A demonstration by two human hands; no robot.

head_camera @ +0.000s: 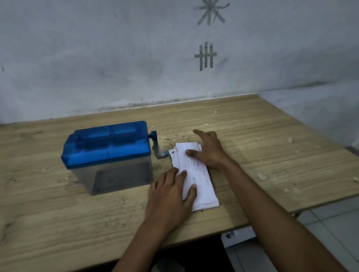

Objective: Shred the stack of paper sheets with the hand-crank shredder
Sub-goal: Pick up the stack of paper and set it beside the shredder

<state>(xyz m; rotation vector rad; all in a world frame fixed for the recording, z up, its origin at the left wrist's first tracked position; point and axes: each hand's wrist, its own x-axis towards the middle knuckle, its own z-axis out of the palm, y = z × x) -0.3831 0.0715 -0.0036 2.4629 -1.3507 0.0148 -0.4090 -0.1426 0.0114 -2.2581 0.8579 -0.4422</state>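
Observation:
A stack of white paper sheets (199,181) lies flat on the wooden table (52,219), just right of the shredder. The shredder (107,155) has a blue lid, a clear bin and a blue crank (156,147) on its right side, hanging down. My left hand (170,198) rests on the stack's left edge, with its thumb and fingers spread over the top sheet. At the far right end of the stack my right hand (209,148) presses down, thumb on the paper and index finger pointing away. Neither hand touches the shredder.
A grey wall (105,56) with tape marks stands behind the table. Small paper scraps (261,175) dot the right part of the tabletop. The table's right edge falls off to a tiled floor (339,220).

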